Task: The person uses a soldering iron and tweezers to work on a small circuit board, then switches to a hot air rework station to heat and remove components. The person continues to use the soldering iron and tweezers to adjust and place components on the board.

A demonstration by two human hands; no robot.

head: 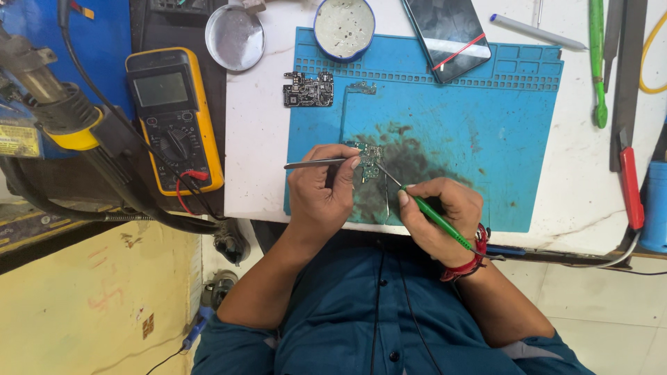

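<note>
your left hand (321, 191) is clenched around a pair of tweezers (316, 164), their tips touching the small circuit board (368, 156) near the middle of the blue mat (486, 139). your right hand (439, 217) grasps a green-handled tool (438, 219), its metal tip reaching the same board. a second circuit board (308, 89) lies at the mat's far left corner, a phone (446, 31) on its far edge, and a yellow meter (174, 118) well left of the mat.
</note>
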